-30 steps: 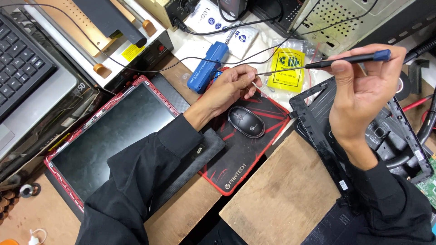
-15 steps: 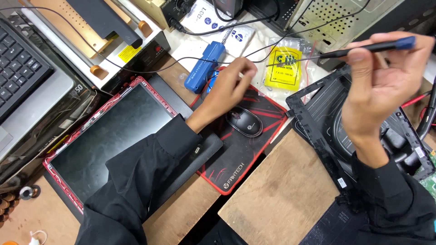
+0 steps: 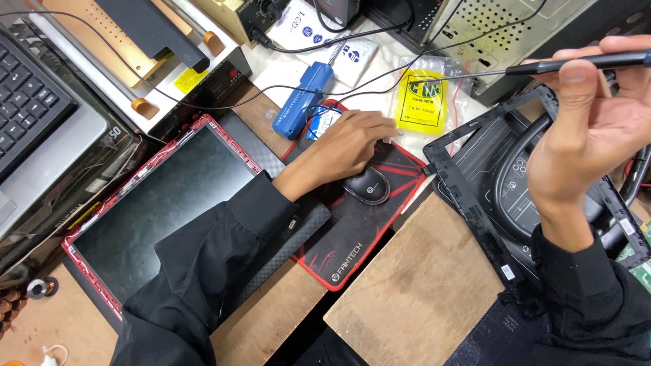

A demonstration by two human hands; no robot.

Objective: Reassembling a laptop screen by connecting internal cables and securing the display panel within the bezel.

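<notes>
You are between strokes in a repair on the black plastic laptop shell (image 3: 502, 183) at your right: your right hand (image 3: 597, 129) is raised above it, thumb and fingers pinched around a slim dark-handled screwdriver (image 3: 576, 64) whose thin shaft points left, well clear of any screw. Your left hand (image 3: 346, 146) lies across the top of the red-and-black mouse pad (image 3: 366, 230), fingers stretched toward the clear bag with a yellow label (image 3: 420, 102); whether they pinch anything I cannot tell. It looks like a small part is being fetched, so the next move calls for a fine fingertip pinch and for bringing the driver tip down squarely. Counted: one screwdriver, one shell, one black mouse (image 3: 366, 186), one blue handheld tool (image 3: 302, 102), one red-framed dark screen panel (image 3: 163, 210), one yellow-labelled bag.
</notes>
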